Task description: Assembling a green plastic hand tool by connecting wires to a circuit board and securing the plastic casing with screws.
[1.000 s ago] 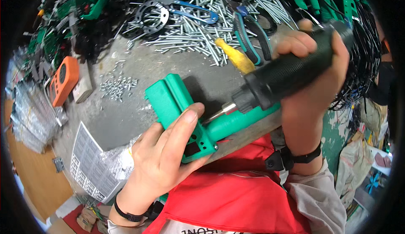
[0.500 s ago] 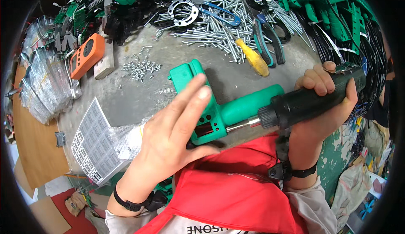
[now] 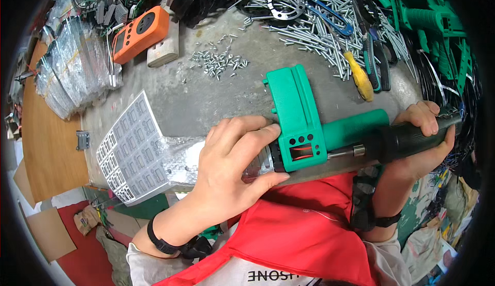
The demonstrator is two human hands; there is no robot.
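Note:
A green plastic tool housing (image 3: 296, 100) with a thick handle lies at the front of the worktable, a small window with red wires showing in its side. My left hand (image 3: 227, 157) grips its left end, fingers on the far side and thumb on the near side. Between them a clear and dark end piece (image 3: 263, 161) is partly covered. My right hand (image 3: 432, 154) is wrapped around a black electric screwdriver (image 3: 399, 140), held almost level. Its metal bit (image 3: 345, 152) points left at the housing's side, just below the handle; whether it sits in a screw is hidden.
Small screws (image 3: 219, 63) and a heap of long screws (image 3: 325, 38) lie beyond the housing, beside a yellow-handled screwdriver (image 3: 358, 77) and pliers (image 3: 379, 62). An orange meter (image 3: 142, 33), bubble-wrapped parts (image 3: 77, 69) and a label sheet (image 3: 134, 149) are leftward. Green housings (image 3: 433, 23) pile far right.
My left hand's stretched fingers have moved off the housing's face and closed round its left end. The bit still points at the housing's side. The whole view has shifted, so the table things appear farther right.

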